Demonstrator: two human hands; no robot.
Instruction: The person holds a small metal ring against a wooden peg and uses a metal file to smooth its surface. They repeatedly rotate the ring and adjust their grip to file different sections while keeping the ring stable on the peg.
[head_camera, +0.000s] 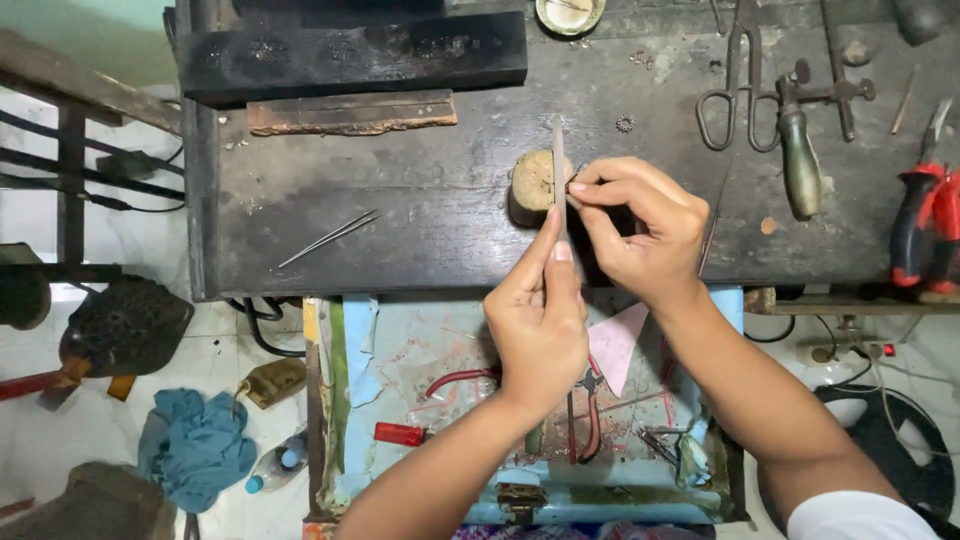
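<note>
- Metal is being worked at the near edge of the dark wooden counter (400, 220): the left hand (538, 320) is gripping a slim flat file (558, 165), fingers closed round its lower end, the blade pointing away toward the far side.
- Just right of it, the right hand (640, 235) is pinching a tiny workpiece (574, 187) between thumb and forefinger, pressing it against a small round wooden peg (532, 183) standing on the counter; the piece is too small to tell its shape.
- Judging by the file lying across the pinched piece, the filing is under way; how much is finished I cannot tell.
- Lying unused on the counter are tweezers (330, 237) to the left, scissors (738, 90) and a green-handled tool (800, 160) to the far right, and red-handled pliers (925, 215) at the right edge.
- A small ring-shaped bit (625, 123) is resting apart, beyond the peg.
- Nearer, under the arms, an open pale-blue drawer (420, 350) is holding more pliers (590, 420) and scraps, with a pink paper piece (618, 340) among them.
- On the floor at the left a blue cloth (195, 445) is lying crumpled.
</note>
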